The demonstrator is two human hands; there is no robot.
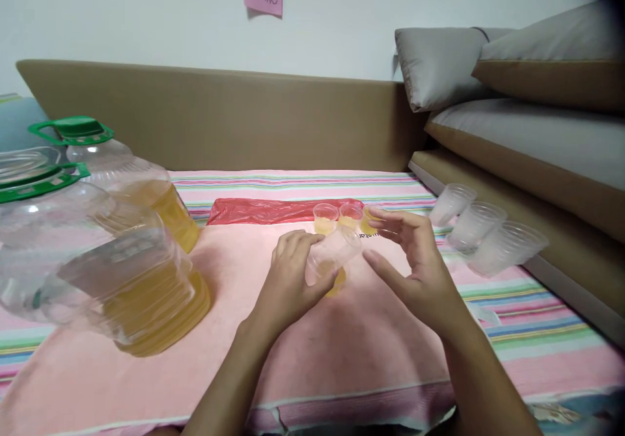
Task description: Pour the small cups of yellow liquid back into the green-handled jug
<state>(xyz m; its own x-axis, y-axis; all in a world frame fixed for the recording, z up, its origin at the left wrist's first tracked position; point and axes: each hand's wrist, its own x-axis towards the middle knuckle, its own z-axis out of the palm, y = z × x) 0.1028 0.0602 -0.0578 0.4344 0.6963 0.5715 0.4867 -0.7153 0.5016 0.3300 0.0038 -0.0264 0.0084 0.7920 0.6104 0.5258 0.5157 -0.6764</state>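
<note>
My left hand (293,267) is closed around a clear plastic cup (342,247), which is tilted with its rim toward the right. Just right of that cup, my right hand (413,250) is open, its fingers apart and holding nothing. Yellow liquid in another cup (338,285) shows below the held cup, which partly hides it. Behind my hands, two clear cups of yellow liquid, a left one (324,220) and a middle one (350,218), stand in a row with a third (368,222), partly covered by my right fingers.
Two large clear jugs with green tops and yellow liquid, a near one (156,293) and a far one (166,202), stand at left. Stacks of clear cups (508,247) lean at right beside cushions (537,143). A red plastic bag (263,211) lies behind the pink cloth (234,260).
</note>
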